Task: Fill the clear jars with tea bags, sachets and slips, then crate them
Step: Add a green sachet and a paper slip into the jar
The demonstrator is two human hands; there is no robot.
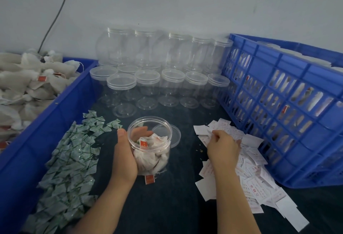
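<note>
Left hand round jar; right, slips

**Hidden around the open jar**

Left of the open jar, the blue bin runs off the picture's edge. Right of it, the crate does too, its load glimpsed through slots. The fingers of the right hand sink into slips, grip unclear; their print is too small to read.

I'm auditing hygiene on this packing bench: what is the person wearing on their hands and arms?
Nothing visible. The left hand and right hand are bare, with no gloves, and no rings show on the fingers. Both forearms are uncovered down to the frame's bottom edge: no sleeves, watch or bracelet in view.
</note>
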